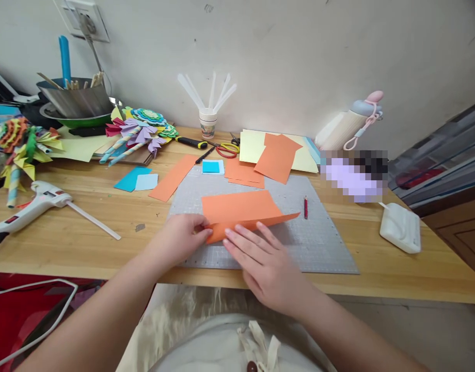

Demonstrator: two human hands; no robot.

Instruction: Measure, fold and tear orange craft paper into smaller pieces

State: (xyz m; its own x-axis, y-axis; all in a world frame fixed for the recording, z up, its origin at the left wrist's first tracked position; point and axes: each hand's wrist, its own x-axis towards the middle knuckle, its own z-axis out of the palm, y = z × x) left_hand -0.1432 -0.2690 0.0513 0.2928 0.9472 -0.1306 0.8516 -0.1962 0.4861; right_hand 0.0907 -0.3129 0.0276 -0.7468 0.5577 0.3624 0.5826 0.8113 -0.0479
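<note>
An orange sheet (237, 205) lies on the grey cutting mat (322, 243), its near edge folded up into a flap whose right end stands off the mat. My left hand (185, 235) pinches the left end of this fold between thumb and fingers. With fingers spread, my right hand (260, 258) rests its fingertips on the flap near its middle. A dark red pencil (305, 207) lies on the mat to the right of the sheet. Behind it are more orange pieces (278, 157), partly on pale yellow paper (249, 142).
A glue gun (47, 201) lies at left, below paper flowers (144, 121) and a metal pot (77, 101). Scissors (227, 150), a cutter (191, 142) and a paper cup (207, 124) stand or lie at the back. On the right are a bottle (344, 126) and white device (400, 227).
</note>
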